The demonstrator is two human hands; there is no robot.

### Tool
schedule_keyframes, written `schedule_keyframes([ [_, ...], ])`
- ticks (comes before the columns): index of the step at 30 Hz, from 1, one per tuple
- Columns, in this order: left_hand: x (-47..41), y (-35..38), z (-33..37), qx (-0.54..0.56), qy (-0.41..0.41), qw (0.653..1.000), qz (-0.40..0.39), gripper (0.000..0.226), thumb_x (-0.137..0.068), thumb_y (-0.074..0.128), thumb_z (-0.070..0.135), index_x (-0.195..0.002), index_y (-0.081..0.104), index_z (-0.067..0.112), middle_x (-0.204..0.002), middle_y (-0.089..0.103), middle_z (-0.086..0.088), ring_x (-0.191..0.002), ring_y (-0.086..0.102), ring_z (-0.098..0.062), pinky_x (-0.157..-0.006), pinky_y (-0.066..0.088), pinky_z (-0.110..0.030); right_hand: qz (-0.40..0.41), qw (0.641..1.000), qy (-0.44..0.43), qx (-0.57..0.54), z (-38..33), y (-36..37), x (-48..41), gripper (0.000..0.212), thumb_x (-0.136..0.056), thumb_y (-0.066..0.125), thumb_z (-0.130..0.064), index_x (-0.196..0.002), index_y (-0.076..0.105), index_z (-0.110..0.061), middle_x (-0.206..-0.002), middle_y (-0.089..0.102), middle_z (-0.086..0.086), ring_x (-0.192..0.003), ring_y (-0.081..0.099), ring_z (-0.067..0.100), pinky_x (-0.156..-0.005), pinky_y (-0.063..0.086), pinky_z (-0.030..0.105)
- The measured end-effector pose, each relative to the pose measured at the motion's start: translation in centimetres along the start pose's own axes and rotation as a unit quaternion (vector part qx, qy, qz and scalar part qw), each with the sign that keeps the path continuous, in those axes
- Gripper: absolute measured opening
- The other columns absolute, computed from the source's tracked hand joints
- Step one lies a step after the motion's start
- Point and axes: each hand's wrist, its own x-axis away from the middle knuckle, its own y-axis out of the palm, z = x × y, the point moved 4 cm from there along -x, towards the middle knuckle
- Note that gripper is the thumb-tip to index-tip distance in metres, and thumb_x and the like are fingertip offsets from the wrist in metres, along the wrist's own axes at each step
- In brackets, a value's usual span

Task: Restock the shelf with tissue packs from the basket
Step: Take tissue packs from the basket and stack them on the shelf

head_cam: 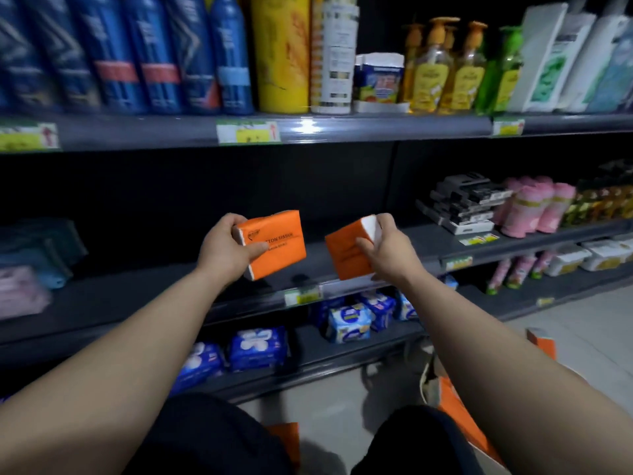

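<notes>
Two orange tissue packs, one gripped per hand: left hand point(227, 250), right hand point(385, 250); basket mostly hidden below.

The blue bottles point(144, 53) up top are smeared by motion and cut off by the upper edge, labels unreadable. The price tags point(248, 132) blur to colour only. Down low, orange packs point(459, 409) hide partly behind the arms, and no basket outline can be made out.

One head-worn camera, looking forward and down from close range, squarely facing the shelf's front edge point(308, 293) before me.
</notes>
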Motion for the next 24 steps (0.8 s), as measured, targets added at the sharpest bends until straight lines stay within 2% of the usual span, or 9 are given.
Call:
schedule_keyframes([
  [3, 0.0, -2.5, -0.7, -0.004, -0.008, 1.0, 0.025, 0.043, -0.079, 0.076, 0.019, -0.112, 0.05, 0.02, -0.102, 0.056, 0.003, -0.088, 0.054, -0.013, -0.058, 0.036, -0.016, -0.017, 0.999, -0.02, -0.019, -2.1, 1.5, -0.6, 0.044, -0.088, 0.061, -0.03, -0.124, 0.038, -0.018, -0.107, 0.059, 0.011, -0.093, 0.058, 0.03, -0.076, 0.049, 0.042],
  [6, 0.0, -4.9, -0.9, -0.016, -0.015, 0.999, 0.044, 0.041, -0.078, 0.077, 0.02, -0.108, 0.049, 0.022, -0.102, 0.056, 0.003, -0.086, 0.055, -0.012, -0.058, 0.037, -0.017, -0.033, 0.999, -0.038, -0.006, -3.9, 2.7, -1.2, 0.047, -0.085, 0.064, -0.022, -0.125, 0.039, -0.015, -0.104, 0.055, 0.007, -0.089, 0.052, 0.023, -0.07, 0.04, 0.032],
  [9, 0.3, -7.4, -1.4, -0.031, -0.029, 0.997, 0.061, 0.044, -0.077, 0.078, 0.022, -0.109, 0.048, 0.022, -0.102, 0.056, 0.004, -0.087, 0.054, -0.011, -0.057, 0.037, -0.017, -0.039, 0.998, -0.043, -0.013, -5.6, 3.9, -1.5, 0.047, -0.082, 0.066, -0.019, -0.121, 0.041, -0.011, -0.106, 0.054, 0.008, -0.09, 0.053, 0.023, -0.069, 0.041, 0.032],
  [11, 0.5, -9.1, -2.3, -0.042, -0.043, 0.995, 0.077, 0.046, -0.075, 0.08, 0.024, -0.107, 0.047, 0.021, -0.102, 0.057, 0.003, -0.09, 0.056, -0.014, -0.062, 0.04, -0.021, -0.046, 0.998, -0.043, -0.02, -6.9, 4.9, -1.6, 0.046, -0.08, 0.067, -0.017, -0.119, 0.043, -0.009, -0.105, 0.055, 0.01, -0.09, 0.056, 0.025, -0.067, 0.044, 0.034],
  [13, 0.9, -10.7, -3.5, -0.055, -0.062, 0.992, 0.094, 0.047, -0.074, 0.081, 0.026, -0.104, 0.045, 0.02, -0.101, 0.057, 0.003, -0.091, 0.056, -0.015, -0.07, 0.041, -0.027, -0.059, 0.997, -0.046, -0.028, -8.2, 6.1, -1.5, 0.044, -0.079, 0.067, -0.013, -0.116, 0.044, -0.008, -0.102, 0.055, 0.009, -0.085, 0.056, 0.022, -0.06, 0.043, 0.029],
  [15, 1.1, -12.2, -5.0, -0.064, -0.077, 0.989, 0.108, 0.046, -0.074, 0.08, 0.026, -0.102, 0.045, 0.02, -0.1, 0.056, 0.003, -0.09, 0.055, -0.015, -0.071, 0.041, -0.028, -0.072, 0.996, -0.046, -0.04, -9.4, 7.4, -1.5, 0.042, -0.078, 0.066, -0.012, -0.113, 0.044, -0.007, -0.099, 0.054, 0.007, -0.081, 0.055, 0.019, -0.053, 0.04, 0.026],
  [18, 0.6, -14.3, -7.5, -0.06, -0.088, 0.987, 0.119, 0.04, -0.073, 0.081, 0.022, -0.099, 0.051, 0.018, -0.095, 0.06, 0.002, -0.089, 0.059, -0.017, -0.066, 0.043, -0.027, -0.078, 0.994, -0.045, -0.063, -10.8, 9.7, -1.9, 0.041, -0.076, 0.067, -0.011, -0.111, 0.045, -0.007, -0.099, 0.054, 0.007, -0.081, 0.056, 0.02, -0.054, 0.041, 0.027],
  [22, -2.0, -16.5, -11.4, -0.049, -0.089, 0.984, 0.145, 0.039, -0.071, 0.082, 0.019, -0.098, 0.054, 0.017, -0.095, 0.062, 0.0, -0.088, 0.06, -0.018, -0.068, 0.047, -0.03, -0.072, 0.993, -0.054, -0.079, -12.2, 13.6, -3.6, 0.036, -0.074, 0.069, -0.012, -0.102, 0.047, -0.009, -0.102, 0.055, 0.008, -0.078, 0.053, 0.017, -0.05, 0.037, 0.023],
  [24, -3.8, -17.2, -13.5, -0.038, -0.092, 0.983, 0.156, 0.039, -0.07, 0.082, 0.019, -0.097, 0.055, 0.019, -0.098, 0.064, -0.001, -0.091, 0.061, -0.02, -0.074, 0.052, -0.034, -0.066, 0.992, -0.058, -0.09, -12.7, 15.6, -4.7, 0.034, -0.073, 0.07, -0.014, -0.099, 0.049, -0.011, -0.101, 0.056, 0.008, -0.078, 0.053, 0.018, -0.05, 0.036, 0.022],
])
